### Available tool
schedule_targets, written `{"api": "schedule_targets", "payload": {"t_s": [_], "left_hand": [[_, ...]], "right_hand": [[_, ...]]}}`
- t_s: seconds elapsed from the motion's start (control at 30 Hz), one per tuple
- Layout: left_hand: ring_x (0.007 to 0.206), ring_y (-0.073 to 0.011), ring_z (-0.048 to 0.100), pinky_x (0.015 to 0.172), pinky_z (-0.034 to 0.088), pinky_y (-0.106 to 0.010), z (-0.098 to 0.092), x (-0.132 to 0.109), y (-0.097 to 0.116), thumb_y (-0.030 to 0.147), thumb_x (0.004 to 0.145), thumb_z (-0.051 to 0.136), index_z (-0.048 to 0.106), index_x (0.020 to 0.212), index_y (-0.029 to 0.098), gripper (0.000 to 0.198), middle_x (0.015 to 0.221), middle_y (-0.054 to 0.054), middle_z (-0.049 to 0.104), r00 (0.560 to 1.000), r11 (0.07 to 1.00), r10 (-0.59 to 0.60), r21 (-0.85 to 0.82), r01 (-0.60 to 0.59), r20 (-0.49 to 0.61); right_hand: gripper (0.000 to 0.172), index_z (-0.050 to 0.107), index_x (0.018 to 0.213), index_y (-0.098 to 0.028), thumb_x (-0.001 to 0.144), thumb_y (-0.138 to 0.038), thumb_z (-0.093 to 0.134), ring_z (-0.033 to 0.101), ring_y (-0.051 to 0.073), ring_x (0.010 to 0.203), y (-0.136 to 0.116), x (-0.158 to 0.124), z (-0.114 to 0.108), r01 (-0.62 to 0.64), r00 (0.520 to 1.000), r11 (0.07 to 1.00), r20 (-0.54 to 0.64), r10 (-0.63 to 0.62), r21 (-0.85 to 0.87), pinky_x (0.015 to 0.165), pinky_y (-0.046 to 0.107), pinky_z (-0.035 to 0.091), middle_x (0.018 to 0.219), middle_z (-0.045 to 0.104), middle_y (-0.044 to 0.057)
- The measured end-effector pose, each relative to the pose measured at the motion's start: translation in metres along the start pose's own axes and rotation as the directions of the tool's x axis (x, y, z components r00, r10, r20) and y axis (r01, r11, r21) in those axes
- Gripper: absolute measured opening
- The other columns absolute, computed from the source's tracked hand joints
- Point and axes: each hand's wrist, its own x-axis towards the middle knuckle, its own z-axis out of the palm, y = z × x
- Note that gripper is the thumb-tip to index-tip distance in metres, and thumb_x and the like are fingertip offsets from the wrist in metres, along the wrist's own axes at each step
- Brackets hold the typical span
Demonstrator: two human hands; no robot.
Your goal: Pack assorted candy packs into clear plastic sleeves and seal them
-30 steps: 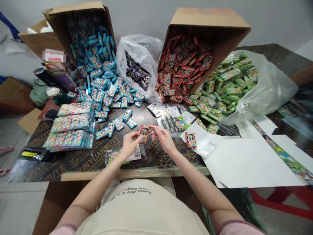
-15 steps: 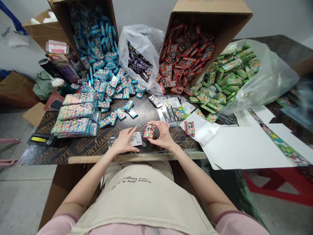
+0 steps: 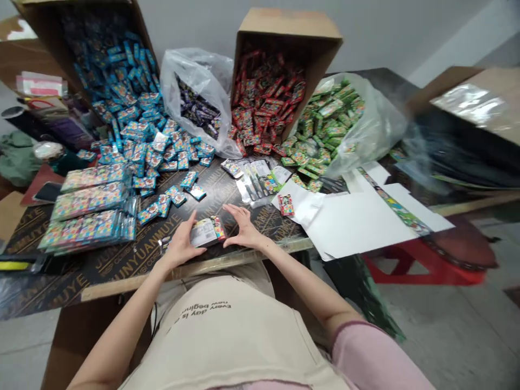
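Note:
Near the table's front edge a clear sleeve with a white label [image 3: 202,232] lies flat, and a small red packet [image 3: 219,227] sits at its right end. My left hand [image 3: 181,244] grips the sleeve's left side between thumb and fingers. At the right end, my right hand [image 3: 244,230] rests against the red packet with fingers stretched out and the thumb below it.
At the back stand a tipped box spilling blue packets [image 3: 122,103], a bag of purple ones [image 3: 197,111], a tipped box of red ones [image 3: 264,97] and a bag of green ones [image 3: 329,122]. Filled sleeves [image 3: 87,208] are stacked left. Empty sleeves [image 3: 260,181], white sheets [image 3: 357,222] and a loose red packet [image 3: 286,205] lie right.
The red packet, held up in both hands a second ago, has come down to the table and now sits at the sleeve's end. My head has turned right.

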Motion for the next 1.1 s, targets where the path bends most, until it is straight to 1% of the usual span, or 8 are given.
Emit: {"api": "schedule_targets", "payload": {"t_s": [0.07,0.17,0.23,0.3,0.4,0.57,0.8,1.1], "left_hand": [[0.114,-0.0288,0.054,0.101,0.042,-0.045,0.002,0.004,-0.002,0.033,0.064,0.078,0.009,0.154,0.022,0.114,0.125,-0.010,0.055,0.998,1.000,-0.029,-0.004,0.029,-0.061],[0.115,-0.0291,0.054,0.101,0.042,-0.045,0.006,0.010,-0.003,0.035,0.064,0.078,0.009,0.154,0.023,0.114,0.125,-0.010,0.056,0.998,1.000,-0.021,0.004,0.021,-0.059],[0.114,-0.0289,0.054,0.101,0.042,-0.045,0.010,0.014,-0.002,0.035,0.065,0.077,0.009,0.154,0.023,0.113,0.125,-0.010,0.056,0.999,0.999,-0.025,0.028,0.026,-0.036],[0.112,-0.0291,0.054,0.100,0.042,-0.046,0.014,0.014,-0.003,0.033,0.065,0.076,0.010,0.154,0.022,0.111,0.123,-0.010,0.056,0.999,0.996,-0.044,0.075,0.044,-0.005],[0.109,-0.0301,0.053,0.097,0.043,-0.046,0.021,0.012,-0.005,0.028,0.064,0.073,0.017,0.153,0.020,0.105,0.119,-0.011,0.055,0.996,0.986,-0.062,0.161,0.051,0.061],[0.111,-0.0298,0.051,0.098,0.041,-0.047,0.033,0.005,-0.007,0.024,0.063,0.070,0.026,0.150,0.027,0.097,0.122,-0.009,0.053,0.996,0.983,-0.079,0.166,0.072,0.041],[0.116,-0.0299,0.049,0.102,0.039,-0.048,0.035,0.004,-0.010,0.020,0.061,0.071,0.031,0.149,0.024,0.096,0.127,-0.010,0.052,0.994,0.987,-0.097,0.137,0.089,0.047],[0.119,-0.0281,0.053,0.104,0.041,-0.048,0.011,0.034,0.019,0.042,0.081,0.063,0.052,0.135,0.024,0.058,0.126,-0.011,0.056,0.994,0.998,-0.046,-0.041,0.042,-0.098]], "right_hand": [[0.098,0.026,0.150,-0.024,0.071,-0.054,0.075,0.045,0.030,0.130,-0.007,-0.004,0.003,-0.035,0.996,0.999,-0.078,0.036,0.014,0.111,0.050,0.019,0.132,0.059,0.012],[0.074,0.026,0.150,-0.025,0.088,-0.048,0.059,0.053,0.024,0.121,-0.009,-0.003,0.003,0.059,0.997,0.996,0.040,-0.062,0.069,0.111,0.047,0.019,0.122,0.066,0.008],[0.063,0.034,0.147,-0.025,0.091,-0.047,0.054,0.052,0.024,0.122,0.007,0.007,-0.013,0.028,1.000,1.000,0.005,-0.028,-0.011,0.110,0.047,0.020,0.128,0.063,0.008],[0.053,0.046,0.140,-0.023,0.092,-0.044,0.052,0.046,0.027,0.126,0.039,0.026,-0.048,-0.192,0.967,0.959,-0.208,0.148,-0.209,0.108,0.046,0.023,0.136,0.057,0.010],[0.048,0.047,0.139,-0.020,0.093,-0.036,0.046,0.039,0.030,0.130,0.101,0.057,-0.117,-0.546,0.836,0.654,-0.394,0.383,-0.524,0.103,0.045,0.029,0.143,0.050,0.012],[0.042,0.059,0.121,-0.003,0.089,-0.029,0.050,0.046,0.036,0.119,0.172,0.089,-0.191,-0.630,0.775,0.508,-0.434,0.460,-0.588,0.099,0.049,0.027,0.111,0.067,0.025],[0.028,0.071,0.096,-0.002,0.083,-0.011,0.048,0.062,0.032,0.099,0.198,0.102,-0.205,-0.594,0.792,0.494,-0.353,0.499,-0.634,0.093,0.042,0.034,0.098,0.070,0.027],[0.041,0.060,0.126,-0.015,0.093,-0.025,0.039,0.058,0.028,0.112,0.195,0.091,-0.210,-0.620,0.775,0.524,-0.348,0.528,-0.585,0.092,0.035,0.040,0.118,0.066,0.018]]}}
